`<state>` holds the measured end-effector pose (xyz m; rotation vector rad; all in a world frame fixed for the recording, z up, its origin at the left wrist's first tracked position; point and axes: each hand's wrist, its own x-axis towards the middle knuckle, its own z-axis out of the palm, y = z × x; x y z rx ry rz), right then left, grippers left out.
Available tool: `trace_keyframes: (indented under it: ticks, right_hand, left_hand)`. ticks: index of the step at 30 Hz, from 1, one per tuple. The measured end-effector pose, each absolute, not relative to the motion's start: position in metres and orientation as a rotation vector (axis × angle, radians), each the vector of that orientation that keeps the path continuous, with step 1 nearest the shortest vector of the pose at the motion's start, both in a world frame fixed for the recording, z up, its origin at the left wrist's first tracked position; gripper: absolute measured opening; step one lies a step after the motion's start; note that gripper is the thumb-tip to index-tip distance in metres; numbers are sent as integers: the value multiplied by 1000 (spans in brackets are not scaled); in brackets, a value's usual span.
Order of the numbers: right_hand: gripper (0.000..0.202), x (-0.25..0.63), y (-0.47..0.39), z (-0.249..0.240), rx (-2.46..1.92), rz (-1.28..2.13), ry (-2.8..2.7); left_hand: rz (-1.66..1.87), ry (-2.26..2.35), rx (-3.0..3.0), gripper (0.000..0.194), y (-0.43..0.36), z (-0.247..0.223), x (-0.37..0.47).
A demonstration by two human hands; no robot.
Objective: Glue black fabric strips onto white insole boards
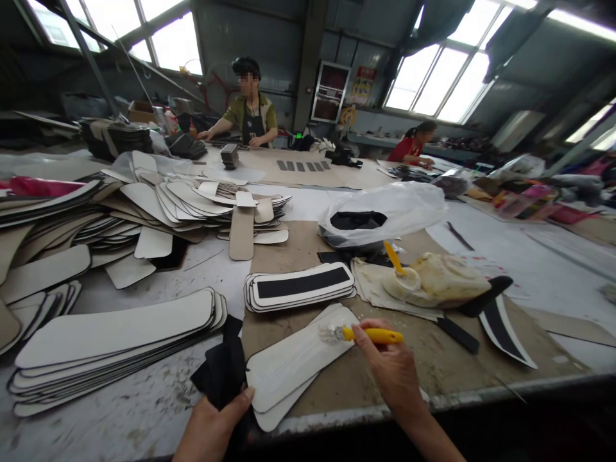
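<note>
A wide work surface [144, 398] fills the view, with cardboard sheets laid over its near middle. On its left lie long stacks of pale panels [115, 340], and further back a loose heap of smaller cut pieces [192, 205]. A white bag [389, 208] with something black inside sits beyond the middle, and in front of it a short stack of panels with black strips [298, 285]. To the right of that stack, a glue-crusted tub [437, 279] rests on stained paper, a yellow handle [394, 258] sticking out of it. Across the surface, one person [250, 112] stands at work and another in red [414, 144] sits further right.

At the near edge lies a white panel [293, 359] on top of another like it, with black fabric [224, 372] just to its left. The left hand [212, 427] presses its thumb on the panel's near left corner, fingers hidden, lying over the fabric. The right hand [392, 369] is closed around a yellow brush [366, 335], whose bristles touch the panel's far end.
</note>
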<state>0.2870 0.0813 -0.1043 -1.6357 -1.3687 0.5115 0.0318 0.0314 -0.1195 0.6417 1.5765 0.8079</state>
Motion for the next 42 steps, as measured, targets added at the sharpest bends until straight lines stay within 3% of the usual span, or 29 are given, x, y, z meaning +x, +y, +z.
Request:
trace_keyframes:
  ticks: [7, 17, 21, 27, 32, 38, 42]
  right_hand:
    - [16, 318, 80, -91, -1565, 50, -1590]
    - [15, 319, 70, -56, -1479, -45, -1611]
    - [23, 302, 63, -45, -1520, 222, -1564]
    - [32, 238, 62, -31, -1319, 992, -1775]
    - [21, 193, 68, -13, -1024, 1268, -2018]
    - [18, 178, 57, -14, -758, 2025, -1838]
    - [11, 192, 48, -28, -892, 1915, -2065]
  left_hand:
    - [858, 1593, 631, 34, 34, -116, 34]
    - [915, 1666, 614, 42, 35, -99, 16]
    - [1026, 1605, 606, 42, 23, -72, -6]
    - [970, 1349, 517, 40, 3, -33, -12]
    - [902, 1225, 549, 40, 0, -24, -3]
    - [882, 1028, 523, 30, 0, -19, 3]
    - [817, 1015, 644, 32, -3, -33, -1]
